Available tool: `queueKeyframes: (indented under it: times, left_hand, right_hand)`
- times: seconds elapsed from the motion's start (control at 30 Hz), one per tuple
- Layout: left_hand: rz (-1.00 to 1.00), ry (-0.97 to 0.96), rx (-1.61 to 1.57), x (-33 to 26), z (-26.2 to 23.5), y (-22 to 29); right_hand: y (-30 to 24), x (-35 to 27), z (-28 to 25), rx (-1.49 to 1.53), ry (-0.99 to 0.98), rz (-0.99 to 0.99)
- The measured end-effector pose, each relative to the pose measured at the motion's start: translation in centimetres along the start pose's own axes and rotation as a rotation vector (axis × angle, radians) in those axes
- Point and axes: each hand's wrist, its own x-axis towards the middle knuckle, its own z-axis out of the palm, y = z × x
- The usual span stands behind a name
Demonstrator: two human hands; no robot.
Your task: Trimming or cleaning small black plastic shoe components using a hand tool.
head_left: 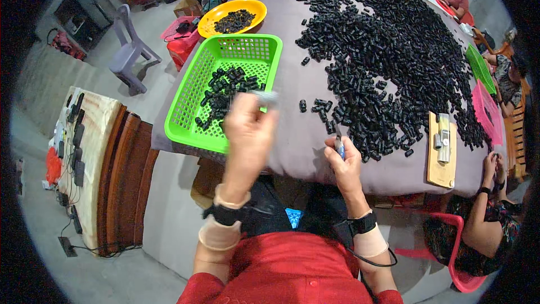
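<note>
My left hand (250, 124) is over the near right side of a green plastic basket (180, 101), smeared by motion. A pale grey blur (266, 99) shows at its fingertips; what it is I cannot make out. Inside the basket lie many small black cylindrical parts (225, 87). My right hand (346, 163) is closed around a small blue-handled tool (339, 146), its dark narrow tip pointing away from me. Just beyond that tip, a few loose black parts (322, 107) lie at the near edge of a large spread pile (394, 39).
A grey cloth (292, 152) covers the table. At far left stands a yellow bowl (261, 12) of dark bits. A wooden board (441, 174) with metal pieces lies right. Beyond it are a pink basket (488, 115) and people. A purple chair (126, 50) stands left.
</note>
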Motion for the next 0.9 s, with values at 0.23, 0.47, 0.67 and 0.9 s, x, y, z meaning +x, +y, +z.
queueKeyframes:
  times: [0.23,0.47,0.67,0.9]
  left_hand:
    - [0.077,-0.098,0.278,1.0,8.4,-5.4]
    - [0.120,-0.147,0.450,2.0,9.2,-7.3]
    - [-0.520,-0.446,-0.389,-0.7,6.5,-5.5]
    - [-0.853,-0.511,-1.145,-4.7,5.9,-4.6]
  right_hand:
    - [0.3,-0.2,0.0,-0.038,0.000,-0.023]
    - [1.1,-0.2,0.6,-0.046,0.031,-0.141]
    - [0.9,0.1,0.0,-0.141,0.036,-0.129]
    - [0.4,-0.1,0.8,0.028,-0.016,-0.158]
